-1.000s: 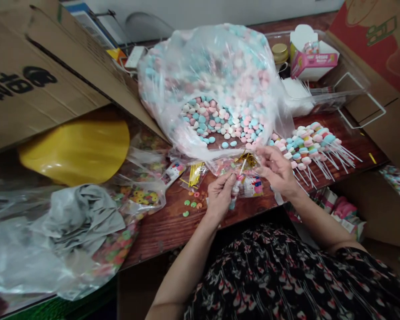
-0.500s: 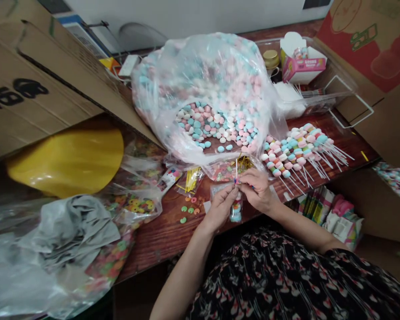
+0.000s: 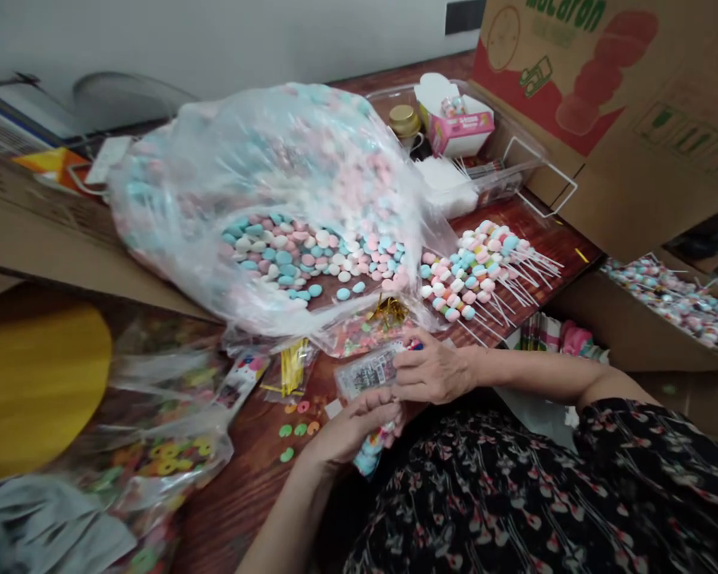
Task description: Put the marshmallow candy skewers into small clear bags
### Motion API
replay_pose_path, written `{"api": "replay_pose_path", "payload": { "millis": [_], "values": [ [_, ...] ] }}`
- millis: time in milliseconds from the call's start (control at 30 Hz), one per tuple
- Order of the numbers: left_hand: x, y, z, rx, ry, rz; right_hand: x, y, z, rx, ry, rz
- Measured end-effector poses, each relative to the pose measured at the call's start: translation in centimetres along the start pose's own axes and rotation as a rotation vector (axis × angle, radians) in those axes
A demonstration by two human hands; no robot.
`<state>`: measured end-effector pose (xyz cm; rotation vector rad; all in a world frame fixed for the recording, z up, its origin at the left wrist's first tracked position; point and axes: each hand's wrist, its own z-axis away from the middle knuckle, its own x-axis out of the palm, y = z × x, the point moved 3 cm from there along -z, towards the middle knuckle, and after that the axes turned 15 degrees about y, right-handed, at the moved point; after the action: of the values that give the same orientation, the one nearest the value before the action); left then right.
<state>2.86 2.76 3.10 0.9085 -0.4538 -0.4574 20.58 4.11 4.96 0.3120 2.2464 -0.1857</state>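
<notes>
My left hand [image 3: 356, 426] is closed around a wrapped marshmallow skewer [image 3: 369, 458], its blue end showing below my fingers at the table edge. Just above, my right hand [image 3: 434, 371] has its fingers curled over the right end of some small clear plastic bags [image 3: 362, 373]. Whether a bag or the skewer's stick is pinched there is hidden. Behind the hands lies a bag of gummy rings with gold twist ties [image 3: 388, 311] on top. Unwrapped marshmallow skewers [image 3: 479, 267] are piled to the right, sticks pointing toward me.
A large clear bag of pastel marshmallows [image 3: 275, 159] fills the table's middle. Loose gummy rings [image 3: 299, 429] and a packet of gold ties [image 3: 293, 367] lie left of my hands. A plastic tray [image 3: 514, 155] stands behind; a carton of wrapped skewers [image 3: 682, 299] is at right.
Both hands were together at the skewer's stick; my left hand has lowered and tilted the skewer toward me, and my right hand now lies over the clear bags. The view has swung right.
</notes>
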Motion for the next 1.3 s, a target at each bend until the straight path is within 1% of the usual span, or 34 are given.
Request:
{"api": "replay_pose_path", "payload": {
  "millis": [33, 67, 133, 200, 267, 300, 333, 400, 467, 500, 533, 600, 633, 700, 800, 900, 967, 1033, 1100, 1200, 1233, 1300],
  "values": [
    [0.3, 0.1, 0.1, 0.058, 0.014, -0.132, 0.3, -0.3, 0.2, 0.051, -0.051, -0.019],
    [0.5, 0.1, 0.2, 0.142, 0.063, -0.284, 0.7, -0.6, 0.4, 0.135, -0.101, -0.037],
    [1.1, 0.2, 0.6, 0.358, 0.218, -0.616, 1.4, -1.3, 0.8, 0.378, -0.193, -0.082],
    [1.8, 0.0, 1.2, 0.569, 0.355, -0.907, 2.0, -2.0, 1.3, 0.648, -0.261, -0.197],
    [2.3, -0.4, 1.7, 0.693, 0.435, -1.074, 2.1, -2.3, 1.6, 0.854, -0.279, -0.371],
    [2.2, -0.6, 1.8, 0.722, 0.465, -1.095, 1.9, -2.1, 1.6, 0.911, -0.251, -0.441],
    [2.0, -0.7, 1.8, 0.73, 0.494, -1.07, 1.5, -1.7, 1.6, 0.939, -0.193, -0.473],
    [1.1, -0.5, 1.5, 0.685, 0.561, -0.903, 0.2, 0.1, 1.5, 0.941, -0.013, -0.39],
    [0.0, -0.3, 0.9, 0.562, 0.613, -0.627, -1.1, 2.5, 1.5, 0.919, 0.166, -0.185],
    [-0.4, -0.3, 0.5, 0.476, 0.634, -0.468, -1.6, 3.8, 1.5, 0.908, 0.216, -0.09],
    [-0.8, -0.3, 0.1, 0.385, 0.655, -0.303, -1.8, 5.0, 1.4, 0.896, 0.228, -0.019],
    [-1.1, -0.4, -0.6, 0.221, 0.692, 0.009, -1.5, 7.2, 1.0, 0.859, 0.183, 0.062],
    [-1.1, -0.5, -0.9, 0.165, 0.705, 0.14, -1.1, 8.1, 0.6, 0.837, 0.144, 0.093],
    [-0.9, -0.4, -1.3, 0.11, 0.713, 0.327, -0.1, 9.6, -0.4, 0.784, 0.068, 0.153],
    [-0.7, -0.4, -1.4, 0.085, 0.686, 0.448, 1.5, 11.4, -2.2, 0.655, -0.054, 0.221],
    [-0.8, -0.5, -1.1, 0.08, 0.67, 0.493, 3.1, 12.9, -3.6, 0.513, -0.227, 0.205],
    [-1.0, -0.6, -1.0, 0.093, 0.677, 0.511, 3.8, 13.7, -3.9, 0.472, -0.313, 0.163],
    [-1.2, -0.6, -1.0, 0.097, 0.691, 0.53, 4.1, 14.3, -3.9, 0.454, -0.35, 0.126],
    [-1.5, -0.6, -1.0, 0.093, 0.696, 0.553, 3.9, 14.8, -3.6, 0.436, -0.314, 0.102],
    [-1.7, -0.6, -1.3, 0.079, 0.683, 0.583, 3.2, 15.1, -2.9, 0.423, -0.2, 0.094],
    [-1.8, -0.5, -1.4, 0.077, 0.675, 0.587, 2.9, 15.1, -2.6, 0.419, -0.146, 0.089],
    [-1.9, -0.5, -1.6, 0.077, 0.659, 0.585, 2.1, 14.8, -2.1, 0.401, 0.012, 0.068]
  ]
}}
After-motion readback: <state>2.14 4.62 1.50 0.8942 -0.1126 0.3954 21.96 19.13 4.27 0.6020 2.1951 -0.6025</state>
